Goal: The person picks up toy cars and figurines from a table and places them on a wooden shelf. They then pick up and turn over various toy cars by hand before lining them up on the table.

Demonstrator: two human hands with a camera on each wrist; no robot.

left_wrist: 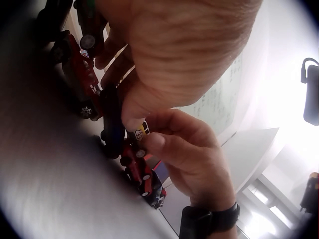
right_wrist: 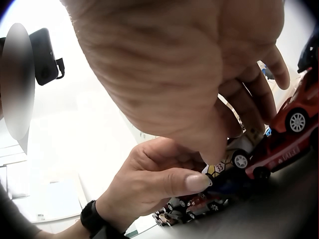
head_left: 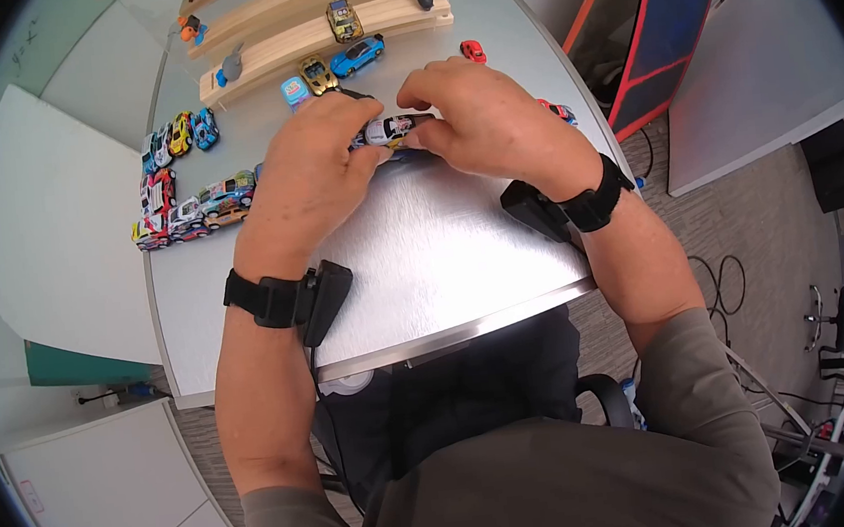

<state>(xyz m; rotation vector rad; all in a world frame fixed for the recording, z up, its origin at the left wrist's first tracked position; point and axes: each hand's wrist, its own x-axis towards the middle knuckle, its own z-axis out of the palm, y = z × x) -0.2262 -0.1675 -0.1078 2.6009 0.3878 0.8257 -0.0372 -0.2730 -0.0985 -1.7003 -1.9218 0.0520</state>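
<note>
Between my two hands is a white toy car [head_left: 390, 129] with yellow and black markings and the number 33. My left hand [head_left: 318, 162] holds its left end between thumb and fingers, and my right hand [head_left: 485, 117] pinches the other end. In the right wrist view, the white car overlaps the top of a dark blue toy car [right_wrist: 232, 183]. Red toy cars [right_wrist: 281, 158] stand in line beside the blue one. From the left wrist view, my left thumb and right thumb meet near the 33 mark; my fingers hide much of the car.
A stepped wooden rack [head_left: 302, 43] at the table's back bears a gold car [head_left: 344, 19] and small animal figures. In front of it stand a blue car [head_left: 358, 56] and another gold car [head_left: 317, 74]. Several toy cars [head_left: 201, 207] line the left side. A small red car [head_left: 472, 51] sits back right.
</note>
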